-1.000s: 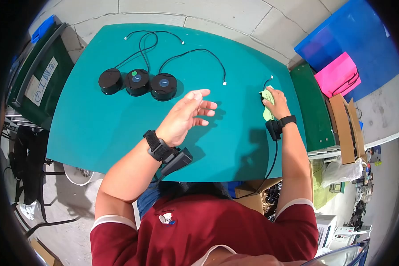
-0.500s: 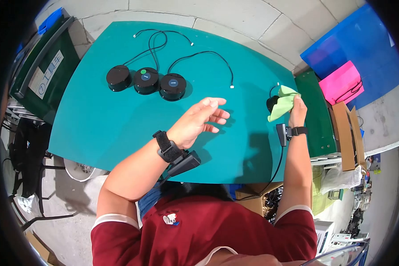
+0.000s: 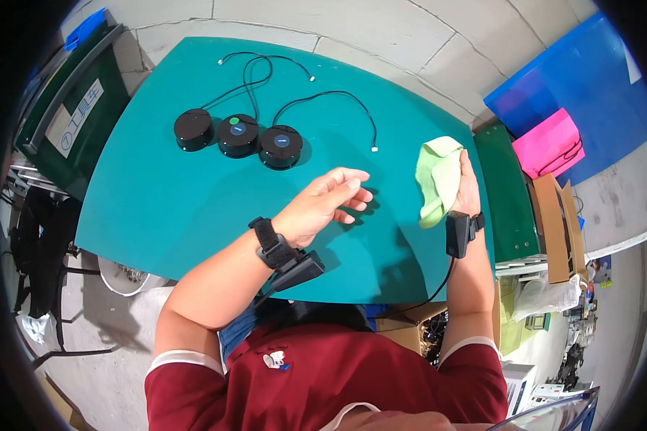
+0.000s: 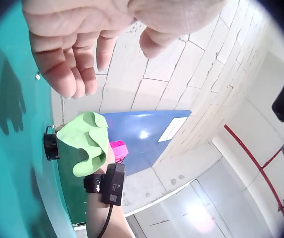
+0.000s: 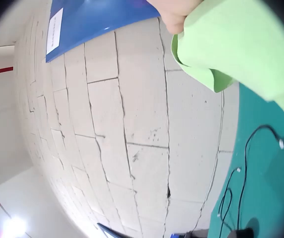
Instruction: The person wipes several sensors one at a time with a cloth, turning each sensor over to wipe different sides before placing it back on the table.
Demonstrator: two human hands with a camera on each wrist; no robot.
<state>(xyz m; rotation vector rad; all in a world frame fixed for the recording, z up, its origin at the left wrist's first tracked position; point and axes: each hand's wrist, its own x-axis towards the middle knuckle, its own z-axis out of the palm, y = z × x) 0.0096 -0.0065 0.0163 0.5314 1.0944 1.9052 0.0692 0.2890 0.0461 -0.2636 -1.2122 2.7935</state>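
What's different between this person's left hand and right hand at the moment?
The left hand is empty, while the right hand holds a light-green cloth.
The left hand is nearer the row of three black round units; the right hand is near the right edge of the green table.
Both hands have black wrist straps on their wrists.

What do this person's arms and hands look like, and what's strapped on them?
The left hand and right hand are both ungloved. The dark red sleeves are short, with white cuffs. Each wrist wears a black strap carrying a black box. The right wrist's box bears small pale markings, and a thin black cable runs from it.
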